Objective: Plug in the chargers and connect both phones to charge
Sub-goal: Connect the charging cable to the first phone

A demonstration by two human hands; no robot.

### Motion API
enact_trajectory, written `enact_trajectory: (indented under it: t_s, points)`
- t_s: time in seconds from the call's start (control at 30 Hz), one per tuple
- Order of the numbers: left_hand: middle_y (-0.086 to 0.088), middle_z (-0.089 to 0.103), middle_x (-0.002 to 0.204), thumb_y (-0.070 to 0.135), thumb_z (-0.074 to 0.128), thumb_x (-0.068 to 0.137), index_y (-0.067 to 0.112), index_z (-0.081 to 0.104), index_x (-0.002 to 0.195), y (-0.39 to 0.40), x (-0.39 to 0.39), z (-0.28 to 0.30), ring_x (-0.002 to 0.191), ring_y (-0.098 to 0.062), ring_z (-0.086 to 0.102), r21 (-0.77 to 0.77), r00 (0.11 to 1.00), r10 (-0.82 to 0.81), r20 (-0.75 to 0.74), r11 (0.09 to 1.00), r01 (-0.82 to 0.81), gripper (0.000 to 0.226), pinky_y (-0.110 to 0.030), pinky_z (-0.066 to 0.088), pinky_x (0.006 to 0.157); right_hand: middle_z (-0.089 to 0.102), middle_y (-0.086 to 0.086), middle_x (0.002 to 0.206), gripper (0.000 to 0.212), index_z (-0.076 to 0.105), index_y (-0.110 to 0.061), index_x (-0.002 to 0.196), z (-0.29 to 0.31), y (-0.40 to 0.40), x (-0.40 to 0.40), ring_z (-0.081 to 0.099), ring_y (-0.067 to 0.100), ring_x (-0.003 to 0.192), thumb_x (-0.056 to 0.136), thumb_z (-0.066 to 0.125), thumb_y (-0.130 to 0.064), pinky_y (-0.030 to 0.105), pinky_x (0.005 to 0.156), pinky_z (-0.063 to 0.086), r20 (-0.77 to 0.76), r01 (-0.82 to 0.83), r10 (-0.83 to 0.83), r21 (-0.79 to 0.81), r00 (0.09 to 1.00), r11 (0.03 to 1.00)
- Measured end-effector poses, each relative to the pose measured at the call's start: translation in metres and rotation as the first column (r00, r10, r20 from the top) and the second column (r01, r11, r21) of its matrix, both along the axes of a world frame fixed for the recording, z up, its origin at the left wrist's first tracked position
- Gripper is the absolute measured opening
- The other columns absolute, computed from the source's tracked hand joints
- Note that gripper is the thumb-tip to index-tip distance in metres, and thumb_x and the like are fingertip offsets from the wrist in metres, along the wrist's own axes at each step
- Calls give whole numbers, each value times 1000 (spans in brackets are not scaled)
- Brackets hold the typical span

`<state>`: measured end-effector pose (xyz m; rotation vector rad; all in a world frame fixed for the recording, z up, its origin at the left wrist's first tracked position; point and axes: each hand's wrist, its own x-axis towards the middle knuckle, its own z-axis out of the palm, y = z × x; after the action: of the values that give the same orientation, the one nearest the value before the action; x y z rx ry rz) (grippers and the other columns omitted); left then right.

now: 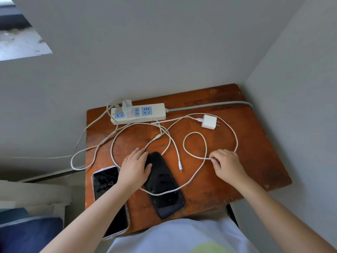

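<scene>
A white power strip point(155, 114) lies at the back of the wooden table point(246, 161), with one white charger point(127, 108) plugged in. A second white charger point(209, 121) lies loose to its right, prongs bare, its cable point(195, 143) looping across the table. A black phone point(167, 190) lies in the middle, and a phone in a clear case point(107, 181) showing 09:43 lies at the left. My left hand point(135, 168) rests flat on the black phone's top end. My right hand point(226, 163) pinches the looping cable. A free cable plug point(180, 166) lies between my hands.
Grey walls close in behind and to the right of the table. The strip's grey cord point(209, 105) runs off to the back right. Another white cable point(82, 143) hangs over the table's left edge. Blue and white fabric point(27, 232) lies at lower left.
</scene>
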<state>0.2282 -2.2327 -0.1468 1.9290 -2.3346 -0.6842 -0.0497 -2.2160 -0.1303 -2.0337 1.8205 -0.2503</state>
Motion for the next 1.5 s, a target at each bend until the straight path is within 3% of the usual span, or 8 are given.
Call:
enact_trajectory:
  t_s: [0.2, 0.37, 0.57, 0.73, 0.87, 1.17, 1.4, 1.5]
  points:
    - [-20, 52, 131, 25, 70, 77, 2, 54, 120, 9, 1, 3, 130, -39, 35, -106, 980, -186, -70, 978, 178, 51, -55, 31, 103, 66, 17, 97, 20, 65, -2, 99, 4, 4, 3, 57, 31, 95, 83, 55, 4, 39, 87, 42, 58, -30, 30, -11, 998, 999]
    - [-17, 40, 141, 30, 52, 89, 6, 41, 130, 2, 13, 2, 136, -34, 22, -63, 997, 68, 42, 996, -66, 49, -44, 20, 111, 54, 13, 126, 37, 56, -11, 116, -2, -2, 31, 42, 29, 121, 81, 64, -18, 48, 107, 24, 27, -227, 226, 17, 974, 974]
    - [-10, 49, 135, 35, 45, 91, 11, 50, 124, 4, 38, 7, 129, -28, 36, 12, 995, -5, 99, 1000, 4, 41, -44, 28, 106, 66, 12, 91, 18, 65, -6, 92, -1, -3, 58, 54, 27, 90, 87, 57, -22, 42, 91, 41, -68, -730, 749, 182, 659, 659]
    - [-8, 48, 136, 41, 45, 90, 12, 63, 104, -1, 57, 11, 131, -26, 34, 111, 986, -126, 107, 987, 114, 37, -43, 24, 108, 57, 19, 88, 11, 57, 4, 87, 2, -35, 47, 52, 24, 77, 90, 48, -2, 27, 69, 38, 267, -169, 154, 35, 951, 985]
    - [-11, 58, 121, 31, 55, 87, 10, 62, 93, -9, 56, 19, 118, -30, 47, 72, 995, -74, 65, 995, 70, 23, -41, 36, 99, 50, 0, 68, 13, 45, -10, 87, 7, -53, 25, 51, 15, 63, 94, 36, -3, 24, 60, 44, 528, 334, -306, 45, 792, 941]
    - [-10, 31, 147, 29, 63, 82, 12, 26, 137, -32, -17, 33, 134, -25, 27, -87, 933, 165, -321, 976, -202, 69, -37, 28, 106, 58, -5, 63, 41, 63, -33, 78, 14, -35, 5, 58, 1, 65, 90, 47, 3, 16, 77, 45, 592, -128, -124, 366, 796, 922]
    - [-2, 62, 83, 16, 48, 92, 14, 60, 90, -49, -6, 23, 84, -25, 58, 40, 959, 70, -275, 997, -61, 12, -21, 39, 66, 62, -3, 65, 42, 64, -25, 71, 22, -35, -26, 59, 8, 71, 88, 44, 8, 28, 84, 43, 631, 28, -296, 398, 717, 917]
    - [8, 55, 68, 14, 47, 92, 24, 50, 82, -48, 3, 25, 68, -16, 53, 74, 933, 98, -347, 994, -77, 15, -16, 36, 54, 61, 1, 86, 27, 59, -19, 93, 20, -40, -21, 57, 17, 87, 90, 45, 3, 31, 85, 44, 434, 119, -289, 377, 853, 919]
